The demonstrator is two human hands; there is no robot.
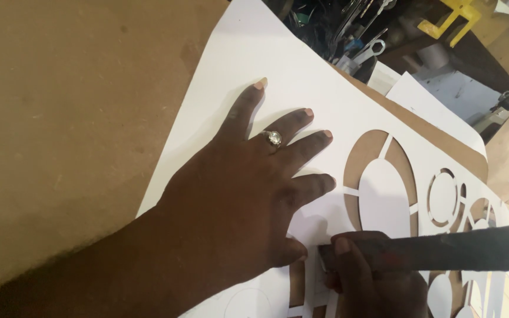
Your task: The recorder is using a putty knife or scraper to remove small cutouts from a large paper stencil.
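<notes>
My left hand lies flat with spread fingers on a white stencil sheet, a ring on one finger. The sheet has oval and round cut-outs showing the brown board beneath. My right hand sits at the lower right, next to my left thumb, fingers closed around a long dark flat blade that runs off to the right. The blade's tip meets the sheet near my left thumb.
The brown board fills the left side. Beyond the sheet's far edge lie a dark heap of metal tools with a wrench, a yellow clamp-like piece and more white sheets.
</notes>
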